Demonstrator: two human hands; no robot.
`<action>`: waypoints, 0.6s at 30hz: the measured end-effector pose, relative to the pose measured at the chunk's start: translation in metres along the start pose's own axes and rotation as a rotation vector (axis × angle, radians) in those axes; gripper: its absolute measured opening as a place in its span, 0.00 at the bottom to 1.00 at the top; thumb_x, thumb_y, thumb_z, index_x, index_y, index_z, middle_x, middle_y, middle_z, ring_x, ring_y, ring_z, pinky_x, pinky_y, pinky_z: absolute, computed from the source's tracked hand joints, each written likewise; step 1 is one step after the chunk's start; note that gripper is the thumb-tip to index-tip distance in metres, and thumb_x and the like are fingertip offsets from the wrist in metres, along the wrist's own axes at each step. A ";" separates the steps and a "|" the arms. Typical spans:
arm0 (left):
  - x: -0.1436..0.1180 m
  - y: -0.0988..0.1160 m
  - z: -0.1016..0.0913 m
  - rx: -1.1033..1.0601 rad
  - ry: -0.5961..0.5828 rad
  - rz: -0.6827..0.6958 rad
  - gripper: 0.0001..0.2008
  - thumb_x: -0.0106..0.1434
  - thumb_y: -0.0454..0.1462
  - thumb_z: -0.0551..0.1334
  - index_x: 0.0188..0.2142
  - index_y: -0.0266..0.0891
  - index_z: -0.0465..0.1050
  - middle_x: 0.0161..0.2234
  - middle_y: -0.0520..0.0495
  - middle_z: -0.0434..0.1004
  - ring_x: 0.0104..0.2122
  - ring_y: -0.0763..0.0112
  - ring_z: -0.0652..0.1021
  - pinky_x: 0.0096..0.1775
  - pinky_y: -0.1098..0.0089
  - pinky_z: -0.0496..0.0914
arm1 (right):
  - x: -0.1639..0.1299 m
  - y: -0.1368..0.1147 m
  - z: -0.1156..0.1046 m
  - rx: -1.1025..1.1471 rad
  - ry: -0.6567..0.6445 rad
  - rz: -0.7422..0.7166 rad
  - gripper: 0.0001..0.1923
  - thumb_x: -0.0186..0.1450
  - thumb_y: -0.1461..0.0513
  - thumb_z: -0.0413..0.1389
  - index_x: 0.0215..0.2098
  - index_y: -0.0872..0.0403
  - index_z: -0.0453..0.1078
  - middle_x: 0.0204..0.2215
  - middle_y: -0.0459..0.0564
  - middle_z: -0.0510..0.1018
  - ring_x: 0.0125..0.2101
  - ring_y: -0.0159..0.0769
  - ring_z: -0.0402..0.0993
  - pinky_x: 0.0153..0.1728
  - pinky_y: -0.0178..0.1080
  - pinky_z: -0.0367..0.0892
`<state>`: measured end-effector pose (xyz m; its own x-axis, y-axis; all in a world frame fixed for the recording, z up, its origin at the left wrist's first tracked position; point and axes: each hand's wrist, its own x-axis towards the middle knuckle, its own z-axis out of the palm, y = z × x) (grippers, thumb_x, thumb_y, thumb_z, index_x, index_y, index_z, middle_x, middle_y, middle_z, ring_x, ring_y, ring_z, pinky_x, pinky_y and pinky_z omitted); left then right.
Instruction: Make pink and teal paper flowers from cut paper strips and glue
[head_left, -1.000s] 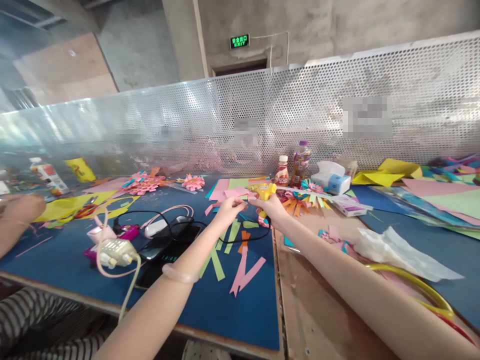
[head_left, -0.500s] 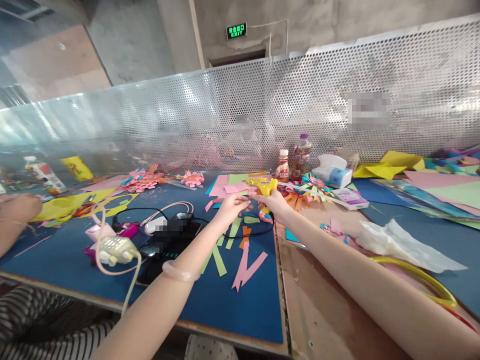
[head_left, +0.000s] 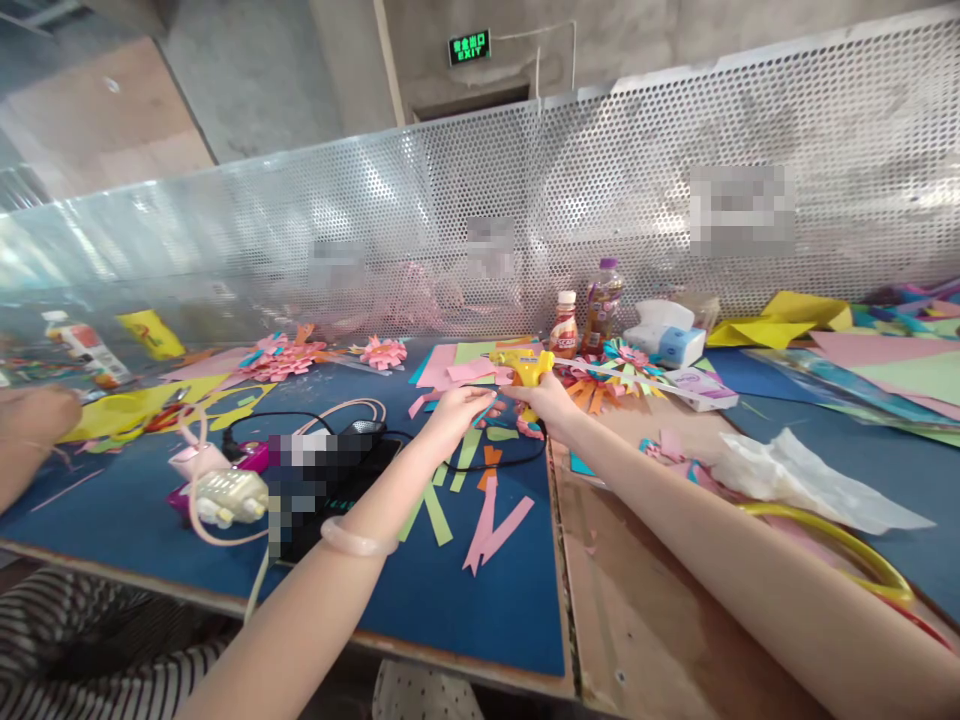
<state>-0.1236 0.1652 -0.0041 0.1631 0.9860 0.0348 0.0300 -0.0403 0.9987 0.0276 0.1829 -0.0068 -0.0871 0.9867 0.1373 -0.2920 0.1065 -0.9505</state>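
My right hand [head_left: 556, 402] is wrapped round the grip of a yellow glue gun [head_left: 529, 366], whose nozzle points left. A clear glue stick [head_left: 592, 369] sticks out of its rear. Just left of it, my left hand [head_left: 461, 408] has its fingers pinched together, with a bit of blue-green paper [head_left: 490, 409] showing at the fingertips. The fingertips of both hands nearly meet. Below them lie green paper strips [head_left: 437, 515], pink strips with notched ends [head_left: 506, 532] and an orange piece [head_left: 490, 470]. A black cord [head_left: 499, 467] loops beneath the hands.
Phones and cables lie by a power adapter [head_left: 232, 497] at left. Behind stand two bottles [head_left: 564, 325], a tissue pack [head_left: 670, 338] and paper flowers [head_left: 382, 352]. Yellow scissors handles [head_left: 832, 545] lie at right. Another person's hand [head_left: 37, 425] rests at far left.
The view has tilted slightly, shifting the scene up a little. Both hands keep nearly the same pose; the blue-green paper now shows closer to my left fingertips.
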 end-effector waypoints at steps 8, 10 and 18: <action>-0.004 0.002 -0.002 -0.222 -0.087 -0.186 0.09 0.56 0.39 0.63 0.34 0.34 0.75 0.34 0.42 0.79 0.27 0.77 0.76 0.24 0.80 0.65 | 0.006 0.002 -0.006 -0.013 0.005 -0.101 0.14 0.44 0.60 0.65 0.26 0.55 0.67 0.17 0.40 0.68 0.15 0.24 0.60 0.15 0.30 0.59; -0.004 0.004 -0.002 -0.260 -0.084 -0.219 0.08 0.56 0.38 0.64 0.34 0.34 0.75 0.35 0.42 0.78 0.26 0.78 0.75 0.22 0.81 0.64 | 0.006 0.002 -0.007 -0.017 0.011 -0.105 0.14 0.45 0.59 0.65 0.26 0.55 0.66 0.16 0.39 0.66 0.14 0.24 0.59 0.13 0.30 0.56; -0.006 0.009 -0.004 -0.379 -0.138 -0.293 0.08 0.55 0.37 0.65 0.34 0.35 0.75 0.32 0.46 0.76 0.23 0.82 0.73 0.20 0.83 0.62 | 0.003 -0.003 -0.006 0.004 0.011 -0.126 0.15 0.44 0.60 0.66 0.27 0.54 0.66 0.18 0.40 0.68 0.15 0.24 0.60 0.15 0.30 0.58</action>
<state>-0.1285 0.1596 0.0051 0.3309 0.9155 -0.2290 -0.2622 0.3223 0.9096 0.0337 0.1863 -0.0051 -0.0387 0.9670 0.2519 -0.3036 0.2288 -0.9249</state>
